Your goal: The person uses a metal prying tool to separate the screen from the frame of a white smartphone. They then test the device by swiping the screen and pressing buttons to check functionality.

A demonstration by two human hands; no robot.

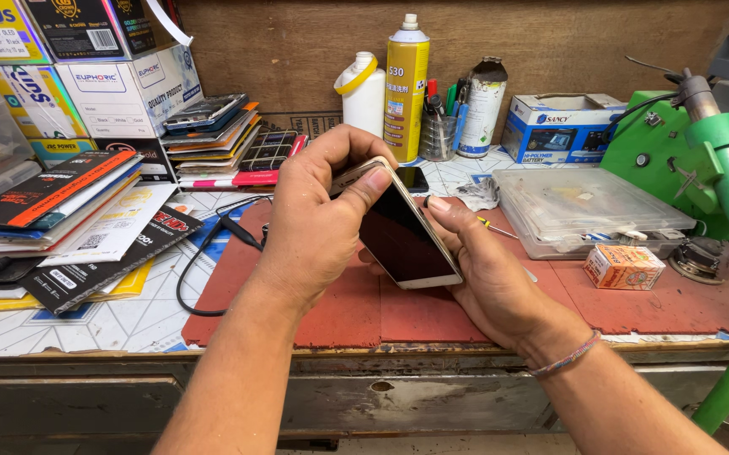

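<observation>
Seen from above, two bare forearms reach over the front edge of a worn work surface (pixel 398 358). Both hands hold one smartphone (pixel 402 236) just above a red mat (pixel 651 299).

The left hand (pixel 314 223) curls closed over the phone's upper left edge, its thumb pressed flat on the top corner. The right hand (pixel 487 265) lies half open beneath the phone, cradling its lower right side, with the fingers hidden behind the body and the thumb resting along the right edge. A braided band circles the right wrist.

The phone has a dark screen and a pale gold frame. It is tilted, screen facing up and to the right, with its long axis running from upper left, under the left thumb, down to lower right, in the right palm. It sits between the hands, touching both.

To the right on the mat lies a small orange carton (pixel 624 265). Behind it is a shallow clear plastic tray (pixel 588 206) with a lid; its contents are too faint to tell. A green machine (pixel 718 160) stands at the far right.

To the left, stacks of flat packages (pixel 69 211) spread out, with a black cable (pixel 213 244) beside them.

Farther back stand a yellow spray can (pixel 405 88), a white bottle (pixel 363 93), a clear cup (pixel 438 135) holding pens and tools, and an open blue and white box (pixel 558 126).
</observation>
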